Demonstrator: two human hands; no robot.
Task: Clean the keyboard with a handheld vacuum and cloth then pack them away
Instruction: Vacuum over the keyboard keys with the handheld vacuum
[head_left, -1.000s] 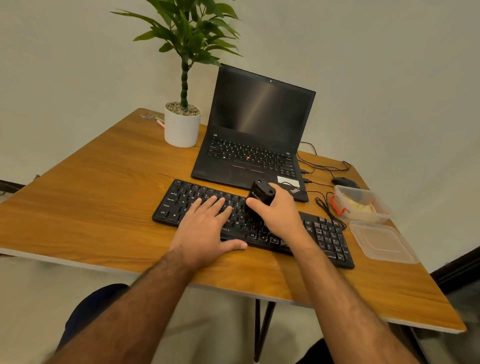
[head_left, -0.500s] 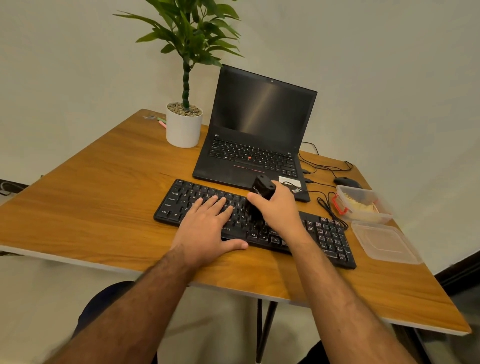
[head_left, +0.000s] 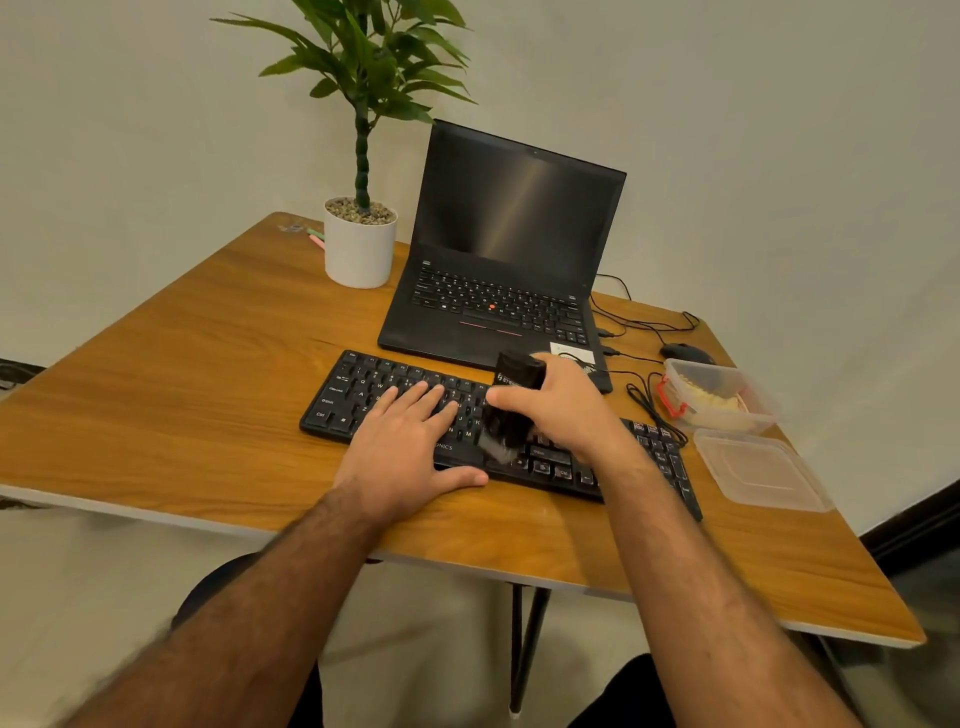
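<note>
Handheld vacuum on the keyboard

The right hand (head_left: 566, 410) grips the black handheld vacuum (head_left: 511, 405), nozzle down on the keys of the black keyboard (head_left: 363, 389) lying on the wooden desk (head_left: 182, 395); the left hand (head_left: 405, 447) rests flat on it, fingers straight.

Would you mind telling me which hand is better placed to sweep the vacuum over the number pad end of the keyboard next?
The right hand: it already grips the handheld vacuum on the keyboard, nearer that end. The left hand lies flat, steadying the keys.
</note>
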